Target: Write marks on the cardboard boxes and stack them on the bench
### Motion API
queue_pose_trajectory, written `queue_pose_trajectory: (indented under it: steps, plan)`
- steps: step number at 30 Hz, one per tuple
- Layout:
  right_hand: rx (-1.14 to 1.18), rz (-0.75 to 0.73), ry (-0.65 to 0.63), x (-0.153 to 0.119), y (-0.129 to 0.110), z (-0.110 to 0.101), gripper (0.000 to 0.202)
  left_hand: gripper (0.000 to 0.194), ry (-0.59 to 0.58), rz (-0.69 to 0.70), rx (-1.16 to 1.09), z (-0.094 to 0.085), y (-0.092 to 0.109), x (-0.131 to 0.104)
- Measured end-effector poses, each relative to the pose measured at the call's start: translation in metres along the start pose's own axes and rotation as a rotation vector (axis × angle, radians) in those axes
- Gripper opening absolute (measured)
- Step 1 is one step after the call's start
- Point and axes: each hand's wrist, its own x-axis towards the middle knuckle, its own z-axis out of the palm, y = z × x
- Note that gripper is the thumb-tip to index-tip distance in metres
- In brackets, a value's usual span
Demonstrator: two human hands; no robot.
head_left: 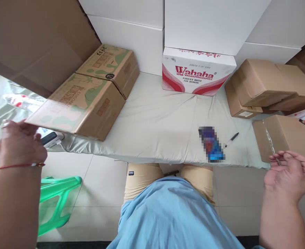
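At the left, my left hand (21,143) has its fingers bent by the near corner of a green-printed carton (98,107). Its fingertips are partly hidden, so I cannot tell whether it grips the carton. Beside that hand lies a dark and white device (50,138) with a white cable plugged in. Over on the right, my right hand (292,173) is closed in a pinch in front of a small brown box (295,138). A thin sliver shows between those fingers, too small to name.
Behind the near carton stands a second printed carton (111,65). A white Wahaha water carton (199,74) rests against the wall. Stacked brown boxes (268,83) fill the right. A blurred-out phone (211,144) and a pen (231,139) lie on the cloth. A green stool (59,200) stands below.
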Motion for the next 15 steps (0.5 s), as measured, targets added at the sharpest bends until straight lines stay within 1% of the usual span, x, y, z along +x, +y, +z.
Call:
queue_pose_trajectory:
  steps: [1,2,3,4,5,6,7,8,9,10,11,12,13,15]
  plan:
    - [-0.001,0.021,-0.009,-0.004,0.0,0.003,0.014,0.037,0.03,-0.118,-0.012,0.001,0.004,-0.008]
    - [-0.003,0.039,-0.018,-0.008,0.0,0.005,0.013,0.04,0.046,-0.221,-0.018,-0.002,0.009,-0.021]
    - [-0.006,0.054,-0.028,-0.012,0.001,0.007,0.013,0.047,0.02,-0.247,-0.01,-0.01,0.015,-0.039]
    - [-0.01,0.065,-0.041,-0.015,0.002,0.009,0.013,0.053,-0.012,-0.247,0.021,-0.022,0.02,-0.06]
    - [-0.013,0.075,-0.057,-0.019,0.004,0.012,0.013,0.063,-0.123,-0.226,0.046,-0.037,0.024,-0.083]
    - [-0.018,0.087,-0.077,-0.023,0.005,0.015,0.013,0.071,-0.334,-0.228,0.07,-0.053,0.027,-0.106]
    - [-0.02,0.104,-0.101,-0.027,0.007,0.019,0.013,0.076,-0.545,-0.26,0.11,-0.067,0.029,-0.128]
    - [-0.015,0.125,-0.129,-0.032,0.009,0.025,0.014,0.075,-0.68,-0.258,0.144,-0.079,0.03,-0.147]
    - [-0.003,0.153,-0.164,-0.039,0.011,0.031,0.015,0.065,-0.737,-0.222,0.147,-0.086,0.029,-0.162]
    - [0.014,0.186,-0.208,-0.047,0.013,0.039,0.017,0.056,-0.691,-0.171,0.097,-0.088,0.027,-0.171]
    - [0.03,0.222,-0.262,-0.056,0.015,0.047,0.019,0.049,-0.577,-0.123,0.029,-0.085,0.023,-0.175]
    - [0.039,0.262,-0.329,-0.067,0.016,0.056,0.021,0.042,-0.438,-0.114,-0.048,-0.077,0.018,-0.173]
    - [0.037,0.304,-0.408,-0.08,0.017,0.065,0.023,0.033,-0.3,-0.151,-0.12,-0.067,0.011,-0.168]
    - [0.008,0.388,-0.598,-0.109,0.017,0.08,0.025,0.02,-0.138,-0.282,-0.271,-0.044,-0.002,-0.154]
